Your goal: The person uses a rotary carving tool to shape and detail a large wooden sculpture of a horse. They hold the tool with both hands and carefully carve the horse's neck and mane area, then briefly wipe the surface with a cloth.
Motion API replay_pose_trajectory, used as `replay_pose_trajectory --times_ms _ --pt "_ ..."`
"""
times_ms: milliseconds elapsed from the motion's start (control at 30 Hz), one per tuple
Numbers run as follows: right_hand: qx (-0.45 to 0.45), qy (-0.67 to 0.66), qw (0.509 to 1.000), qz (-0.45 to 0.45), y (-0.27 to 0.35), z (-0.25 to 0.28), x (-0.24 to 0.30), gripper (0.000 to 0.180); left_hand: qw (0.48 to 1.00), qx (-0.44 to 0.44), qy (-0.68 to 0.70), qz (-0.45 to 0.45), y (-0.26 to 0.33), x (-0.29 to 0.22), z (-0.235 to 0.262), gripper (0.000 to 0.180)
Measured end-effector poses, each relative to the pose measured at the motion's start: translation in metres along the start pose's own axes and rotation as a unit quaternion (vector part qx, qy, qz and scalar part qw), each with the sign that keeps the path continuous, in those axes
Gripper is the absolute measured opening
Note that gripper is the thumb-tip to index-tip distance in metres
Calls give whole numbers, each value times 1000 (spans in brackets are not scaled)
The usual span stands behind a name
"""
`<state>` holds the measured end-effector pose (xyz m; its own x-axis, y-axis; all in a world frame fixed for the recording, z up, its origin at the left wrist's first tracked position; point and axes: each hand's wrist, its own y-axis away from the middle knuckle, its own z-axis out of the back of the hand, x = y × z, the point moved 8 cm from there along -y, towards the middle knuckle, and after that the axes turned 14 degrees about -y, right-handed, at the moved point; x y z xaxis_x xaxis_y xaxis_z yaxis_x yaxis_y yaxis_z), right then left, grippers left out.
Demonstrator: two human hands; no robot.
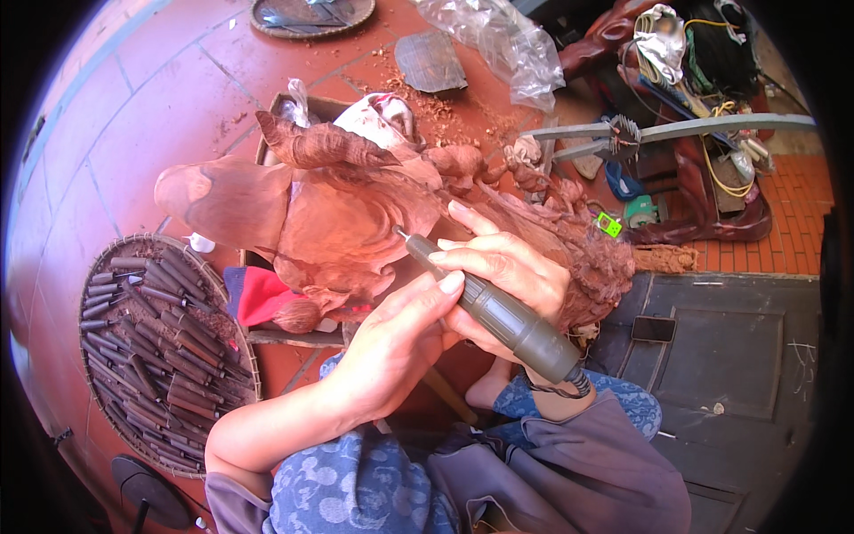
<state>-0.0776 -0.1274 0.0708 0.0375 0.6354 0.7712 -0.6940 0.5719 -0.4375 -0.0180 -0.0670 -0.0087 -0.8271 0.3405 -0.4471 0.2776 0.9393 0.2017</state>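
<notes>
A reddish wooden carving (356,218) lies across in front of me, with a smooth rounded end at left and rough, knotted shapes at right. My right hand (516,271) is wrapped around a dark green rotary carving tool (503,316), its index finger stretched towards the wood. The tool's thin bit meets or nearly meets the curved, hollowed surface; I cannot tell which. My left hand (400,334) steadies the tool from the near side, thumb pressed on its body; its other fingers are mostly hidden. A cable trails from the tool's back end by my right wrist.
A round woven tray (253,356) full of wooden-handled chisels lies at left. Red and blue cloth (258,295) sits under the carving. A grey block (431,62) and clear plastic (507,44) lie beyond. At right are a phone (654,329) on a dark panel (729,383) and a metal bar (712,129).
</notes>
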Motion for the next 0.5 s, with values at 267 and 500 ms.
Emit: replay_pose_trajectory --times_ms 267,500 --pt "4 12 1000 0 -9 -1 -7 39 999 0 -15 -29 -8 -8 2 31" --pt "11 33 999 -7 -23 -3 -8 41 998 23 2 -63 -12 -19 2 34"
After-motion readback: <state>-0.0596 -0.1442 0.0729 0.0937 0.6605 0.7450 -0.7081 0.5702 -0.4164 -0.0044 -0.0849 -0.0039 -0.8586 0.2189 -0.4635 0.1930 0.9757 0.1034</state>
